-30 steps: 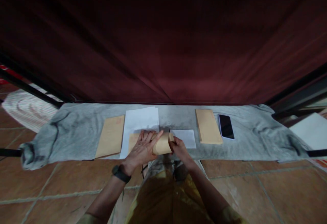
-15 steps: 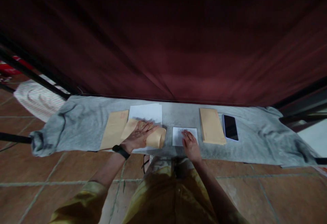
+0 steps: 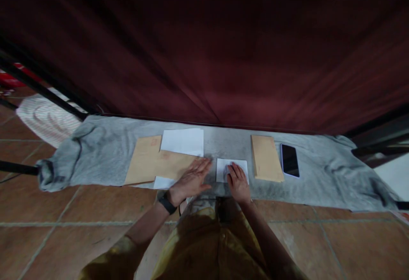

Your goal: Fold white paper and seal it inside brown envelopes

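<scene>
My left hand (image 3: 192, 181) lies flat with fingers stretched out, at the right end of a brown envelope (image 3: 172, 165) that rests across a white sheet of paper (image 3: 183, 141). My right hand (image 3: 238, 180) rests with fingers spread on a small folded white paper (image 3: 223, 165) just to the right. A second brown envelope (image 3: 142, 159) lies to the left, partly under the first. All of them sit on a grey cloth (image 3: 96, 156) spread over the tiled floor.
A stack of brown envelopes (image 3: 266, 158) and a black phone (image 3: 290, 160) lie on the cloth to the right. A dark red curtain (image 3: 204, 50) hangs behind. A striped cloth (image 3: 44, 118) and black bars (image 3: 38, 88) are at the left. Brown floor tiles (image 3: 64, 229) surround me.
The brown envelope, held curled in both hands, was laid flat to the left. My right hand let go and moved onto the small white paper. My left hand slid to the envelope's right end.
</scene>
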`<action>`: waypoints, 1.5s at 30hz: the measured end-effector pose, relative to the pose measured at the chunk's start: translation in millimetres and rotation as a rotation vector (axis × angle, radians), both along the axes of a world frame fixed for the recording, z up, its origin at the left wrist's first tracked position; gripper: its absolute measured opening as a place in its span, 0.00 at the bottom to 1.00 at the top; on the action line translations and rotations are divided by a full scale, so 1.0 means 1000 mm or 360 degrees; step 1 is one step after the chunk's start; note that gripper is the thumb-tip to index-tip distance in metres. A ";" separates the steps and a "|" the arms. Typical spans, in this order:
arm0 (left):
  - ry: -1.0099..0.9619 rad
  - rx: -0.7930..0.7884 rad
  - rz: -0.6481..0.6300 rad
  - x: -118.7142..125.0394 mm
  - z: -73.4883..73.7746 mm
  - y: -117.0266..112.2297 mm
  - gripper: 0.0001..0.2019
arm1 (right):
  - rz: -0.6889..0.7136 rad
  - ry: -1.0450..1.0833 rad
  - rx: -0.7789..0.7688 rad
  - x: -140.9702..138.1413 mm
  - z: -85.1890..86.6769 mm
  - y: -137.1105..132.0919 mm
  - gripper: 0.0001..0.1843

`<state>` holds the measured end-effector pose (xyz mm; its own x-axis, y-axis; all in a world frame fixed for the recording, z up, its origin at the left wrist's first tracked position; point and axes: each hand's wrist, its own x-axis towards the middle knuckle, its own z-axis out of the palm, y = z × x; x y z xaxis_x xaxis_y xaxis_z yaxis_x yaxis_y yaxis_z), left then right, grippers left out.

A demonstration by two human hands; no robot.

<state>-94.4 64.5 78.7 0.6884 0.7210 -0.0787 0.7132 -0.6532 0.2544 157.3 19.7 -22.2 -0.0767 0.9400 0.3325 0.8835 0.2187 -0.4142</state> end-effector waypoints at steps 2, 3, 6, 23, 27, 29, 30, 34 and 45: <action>-0.0123 0.0040 -0.0059 0.033 -0.013 -0.023 0.36 | 0.0034 0.0016 -0.0022 0.002 0.002 0.000 0.25; -0.0151 0.0055 -0.0048 0.048 -0.020 -0.033 0.34 | 0.0048 0.0018 -0.0037 0.002 0.003 0.000 0.25; -0.0138 0.0083 0.0017 0.077 -0.041 -0.058 0.37 | 0.0060 -0.0020 -0.0073 0.003 0.005 -0.001 0.26; -0.0034 0.0130 0.0088 0.063 -0.053 -0.078 0.46 | -0.0163 -0.0256 -0.0056 0.036 0.000 -0.040 0.30; -0.0061 0.0139 0.0079 0.060 -0.053 -0.078 0.44 | -0.0175 -0.0279 -0.0025 0.038 0.002 -0.050 0.31; -0.0065 0.0144 0.0083 0.061 -0.054 -0.078 0.44 | -0.0170 -0.0288 -0.0008 0.033 0.005 -0.053 0.32; -0.0065 0.0147 0.0086 0.061 -0.054 -0.078 0.44 | -0.0152 -0.0291 -0.0007 0.029 0.007 -0.053 0.32; -0.0057 0.0146 0.0079 0.062 -0.057 -0.077 0.45 | 0.0057 -0.0279 -0.0081 0.011 0.015 -0.053 0.31; -0.0012 0.0116 0.0083 0.061 -0.055 -0.078 0.44 | 0.0123 -0.0279 -0.0145 0.038 0.009 -0.075 0.31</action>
